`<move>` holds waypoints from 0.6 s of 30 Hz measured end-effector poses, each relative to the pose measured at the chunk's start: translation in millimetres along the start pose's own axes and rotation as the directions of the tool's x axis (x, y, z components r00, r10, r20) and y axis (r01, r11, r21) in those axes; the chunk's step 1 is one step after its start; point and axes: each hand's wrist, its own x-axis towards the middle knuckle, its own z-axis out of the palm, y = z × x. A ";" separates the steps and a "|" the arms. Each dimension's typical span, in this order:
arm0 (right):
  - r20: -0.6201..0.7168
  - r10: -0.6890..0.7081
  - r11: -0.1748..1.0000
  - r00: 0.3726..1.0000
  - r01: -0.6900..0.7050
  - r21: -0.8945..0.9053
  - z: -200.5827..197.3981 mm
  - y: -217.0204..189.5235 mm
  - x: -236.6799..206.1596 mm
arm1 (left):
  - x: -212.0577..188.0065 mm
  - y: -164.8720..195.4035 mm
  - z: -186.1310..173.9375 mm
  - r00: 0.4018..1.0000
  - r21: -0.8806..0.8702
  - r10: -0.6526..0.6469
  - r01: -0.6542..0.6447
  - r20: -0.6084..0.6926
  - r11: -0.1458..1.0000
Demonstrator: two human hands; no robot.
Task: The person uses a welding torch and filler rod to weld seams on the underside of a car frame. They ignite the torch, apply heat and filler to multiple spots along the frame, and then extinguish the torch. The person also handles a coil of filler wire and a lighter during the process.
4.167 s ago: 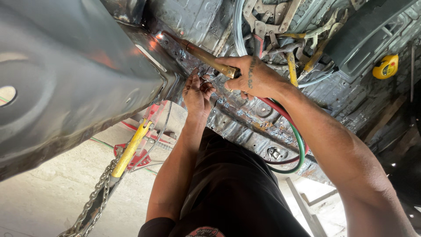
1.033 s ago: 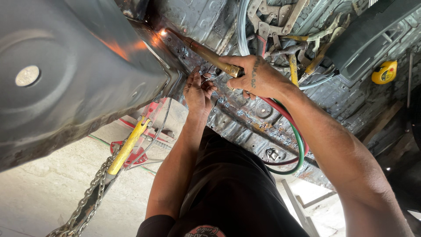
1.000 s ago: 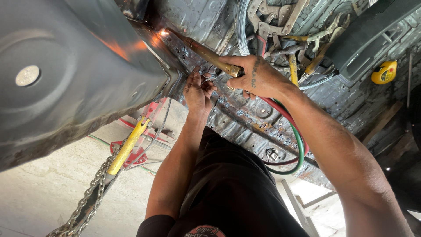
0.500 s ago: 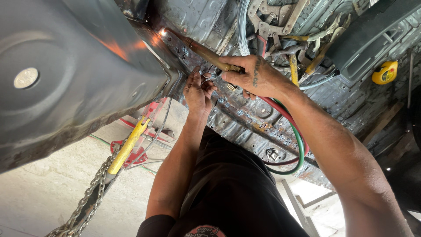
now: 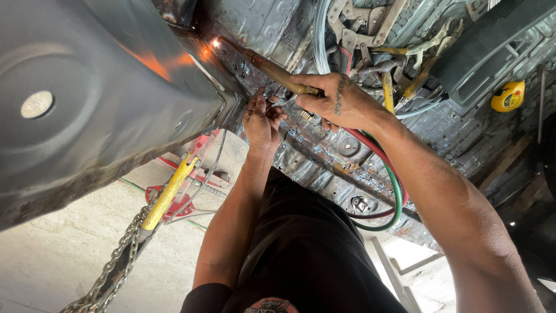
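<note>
My right hand (image 5: 341, 104) grips the brass welding torch (image 5: 272, 72), whose flame tip (image 5: 215, 42) meets the seam beside the dark metal panel (image 5: 98, 104). My left hand (image 5: 262, 119) pinches a thin filler wire (image 5: 211, 168) just below. Red and green hoses (image 5: 394, 191) loop behind my right wrist.

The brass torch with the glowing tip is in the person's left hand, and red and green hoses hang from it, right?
Not quite. The head view shows the brass torch gripped in the right hand, not the left. The left hand rests lower, against the grey metal panel. The rest holds: the tip glows orange at the seam, and the red and green hoses loop down from the torch.
</note>
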 end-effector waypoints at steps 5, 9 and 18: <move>0.001 0.008 1.000 1.000 -0.008 -0.014 0.1 -0.3 -0.6 | -0.3 -0.4 -0.8 1.000 0.000 0.004 -0.004 0.007 1.000; -0.001 0.011 1.000 1.000 -0.011 -0.010 0.0 -0.5 -0.9 | -0.5 -0.5 -0.3 1.000 0.001 0.005 -0.005 0.008 1.000; 0.001 0.013 1.000 1.000 -0.013 -0.027 0.3 -1.4 -0.1 | -1.0 1.6 2.8 1.000 0.018 0.018 -0.018 -0.011 1.000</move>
